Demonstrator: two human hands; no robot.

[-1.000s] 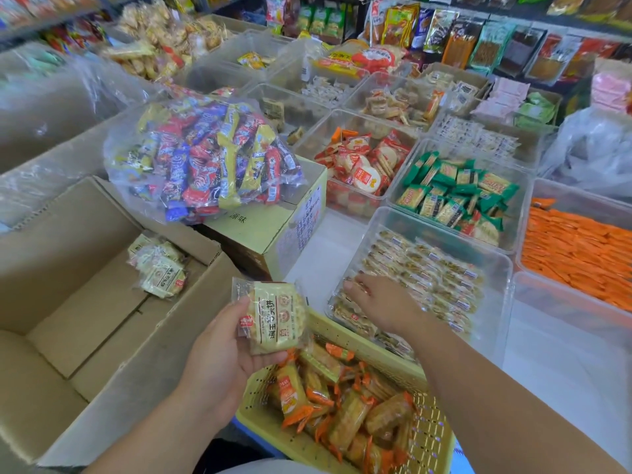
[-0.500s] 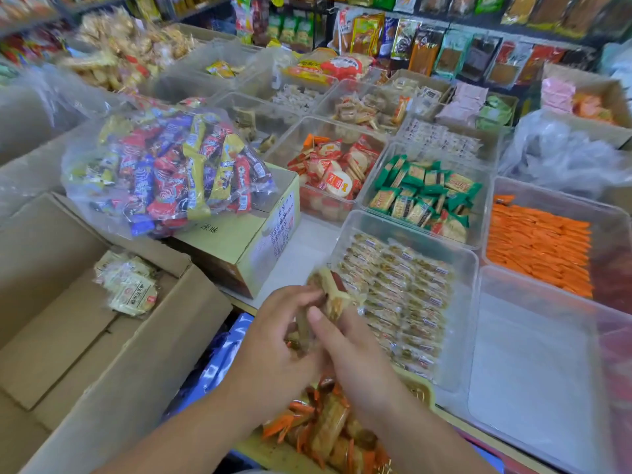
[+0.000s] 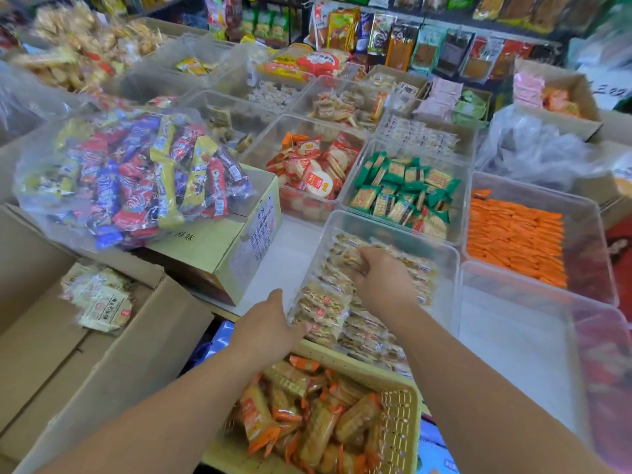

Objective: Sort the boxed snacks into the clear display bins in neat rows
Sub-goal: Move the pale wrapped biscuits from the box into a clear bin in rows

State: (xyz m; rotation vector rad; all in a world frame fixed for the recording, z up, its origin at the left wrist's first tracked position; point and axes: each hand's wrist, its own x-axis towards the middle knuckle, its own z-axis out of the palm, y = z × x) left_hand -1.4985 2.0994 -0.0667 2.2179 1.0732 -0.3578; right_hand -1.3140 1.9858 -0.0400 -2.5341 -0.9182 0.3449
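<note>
Beige snack packets (image 3: 422, 271) in rows in a clear bin (image 3: 452, 268), one stack (image 3: 319, 311) tilted at its near edge

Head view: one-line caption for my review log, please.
Left hand holds wrapped snack packs at the clear bin; right hand grips one pack among the rows inside.

Just under my grip, close to me, sits a yellow basket (image 3: 402, 415) with little holes in its side. It is full of snacks in orange wrappers (image 3: 307, 422), all in a heap. Up and to the left of my grip lies a big see-through bag (image 3: 136, 179) stuffed with red, blue and yellow candy bars. The bag rests on a small yellow carton (image 3: 219, 248) with writing on its side. Far past my grip, packets (image 3: 400, 46) hang in a row. Off to the right is a crumpled plastic bag (image 3: 533, 148), and behind it a brown box (image 3: 588, 104) with pink packs (image 3: 528, 87) inside.
</note>
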